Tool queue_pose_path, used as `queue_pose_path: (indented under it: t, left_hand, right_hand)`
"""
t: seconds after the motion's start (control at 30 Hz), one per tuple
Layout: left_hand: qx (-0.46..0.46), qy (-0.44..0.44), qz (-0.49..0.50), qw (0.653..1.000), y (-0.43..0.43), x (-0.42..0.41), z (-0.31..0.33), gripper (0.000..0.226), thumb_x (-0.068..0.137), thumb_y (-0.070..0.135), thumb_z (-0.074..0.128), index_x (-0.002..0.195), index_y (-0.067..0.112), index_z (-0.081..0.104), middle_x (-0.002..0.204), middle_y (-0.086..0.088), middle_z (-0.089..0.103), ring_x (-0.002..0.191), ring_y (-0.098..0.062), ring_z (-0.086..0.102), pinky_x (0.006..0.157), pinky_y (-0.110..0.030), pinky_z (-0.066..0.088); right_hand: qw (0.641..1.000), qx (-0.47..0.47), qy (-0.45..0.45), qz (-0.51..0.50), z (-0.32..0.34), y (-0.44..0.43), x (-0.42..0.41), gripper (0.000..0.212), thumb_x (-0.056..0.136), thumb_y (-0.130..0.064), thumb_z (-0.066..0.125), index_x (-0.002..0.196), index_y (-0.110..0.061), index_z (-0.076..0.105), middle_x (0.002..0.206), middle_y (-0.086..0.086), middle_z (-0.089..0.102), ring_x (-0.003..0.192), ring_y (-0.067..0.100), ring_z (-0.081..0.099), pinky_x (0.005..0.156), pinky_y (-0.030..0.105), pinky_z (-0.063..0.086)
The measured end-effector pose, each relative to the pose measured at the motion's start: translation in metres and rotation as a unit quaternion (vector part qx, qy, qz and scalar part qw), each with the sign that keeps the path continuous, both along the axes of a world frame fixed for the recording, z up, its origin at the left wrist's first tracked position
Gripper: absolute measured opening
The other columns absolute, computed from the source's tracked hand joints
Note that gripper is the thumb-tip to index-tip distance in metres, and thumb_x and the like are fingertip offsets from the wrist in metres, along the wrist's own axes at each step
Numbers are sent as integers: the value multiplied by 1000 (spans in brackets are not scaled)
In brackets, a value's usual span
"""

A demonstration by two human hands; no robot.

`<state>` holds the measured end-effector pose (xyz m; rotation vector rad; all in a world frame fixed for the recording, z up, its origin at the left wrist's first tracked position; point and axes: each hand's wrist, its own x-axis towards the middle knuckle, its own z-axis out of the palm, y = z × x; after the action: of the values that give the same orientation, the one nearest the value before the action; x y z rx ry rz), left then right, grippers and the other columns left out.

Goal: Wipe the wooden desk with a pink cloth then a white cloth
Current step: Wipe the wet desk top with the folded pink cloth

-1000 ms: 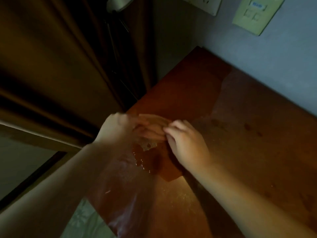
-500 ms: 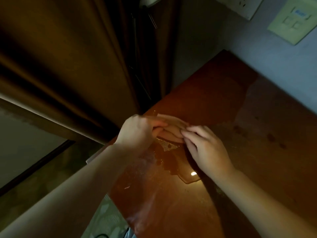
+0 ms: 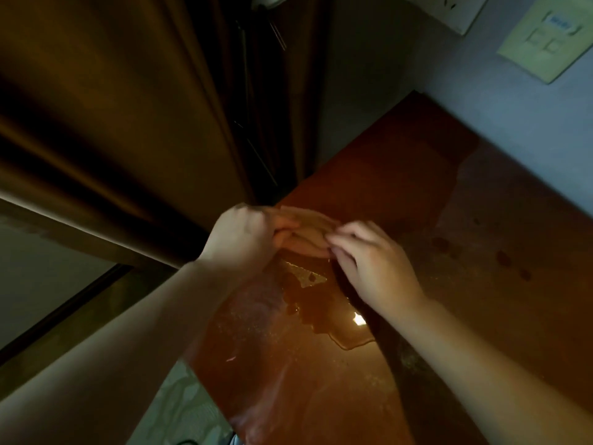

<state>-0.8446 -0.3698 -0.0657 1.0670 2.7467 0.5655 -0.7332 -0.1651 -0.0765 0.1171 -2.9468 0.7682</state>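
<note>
- One dark brown, heavily folded curtain [image 3: 112, 123] hangs to the left of the desk.
- One reddish-brown wooden desk [image 3: 481, 316] stands in the corner against a grey-blue wall [image 3: 481, 101]. Its top is glossy and marked with dark spots.
- One shallow puddle of clear liquid [image 3: 321, 303] lies on the desk just below the hands, so the wood there is probably slick.
- Two hands meet at the desk's left edge. The left hand [image 3: 244, 239] has its fingers curled round one end of the cloth. The right hand [image 3: 375, 264] has its fingers bent, with the tips pinching the other end.
- One small, folded pink cloth [image 3: 308, 229] is bunched between both hands, at or just above the desk top. It looks light, limp and absorbent, and it will likely grow heavier and cling once wet. It is best held bunched in the palm, with the folded edges tucked in.
- There are two wall plates, one pale green [image 3: 542, 36] and one white [image 3: 455, 8].
- No white cloth is in view.
</note>
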Motion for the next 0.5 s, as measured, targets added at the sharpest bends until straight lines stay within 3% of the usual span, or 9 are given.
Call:
queue_pose_path:
  t: [0.07,0.17,0.27,0.33,0.5]
  left_hand:
    - [-5,16,34,999,10,-14,1,25,95,32,60,118,31,70,120,10,70,109,-15,66,97,-34,51]
    - [-2,26,51,998,6,-11,2,26,94,27,63,118,31,71,115,6,72,101,-18,69,90,-34,53]
    - [36,35,28,998,-19,20,3,24,85,19,76,109,26,76,102,2,75,84,-20,72,76,-33,57]
    - [48,35,6,998,-30,33,2,24,82,16,79,104,25,77,101,4,76,84,-16,73,75,-32,58]
    - [5,47,58,997,-16,7,3,22,92,29,63,110,34,74,105,7,75,91,-18,71,80,-32,56]
  right_hand:
    - [999,12,-4,-34,1,2,-33,25,94,-12,62,118,-11,71,111,0,64,103,22,59,80,40,57]
    - [999,7,-25,-36,5,0,-55,27,96,-11,59,121,-13,69,118,0,63,110,20,57,90,32,51]
    - [999,5,-40,19,12,-9,-21,25,96,-15,61,119,-15,70,115,-2,62,106,18,56,87,32,53]
    - [998,-2,-36,51,16,-13,3,23,94,-15,65,116,-15,72,111,-3,63,104,17,57,84,32,56]
    - [999,16,-26,28,9,-8,-38,23,94,-11,63,115,-14,71,113,-2,64,105,21,58,82,40,57]
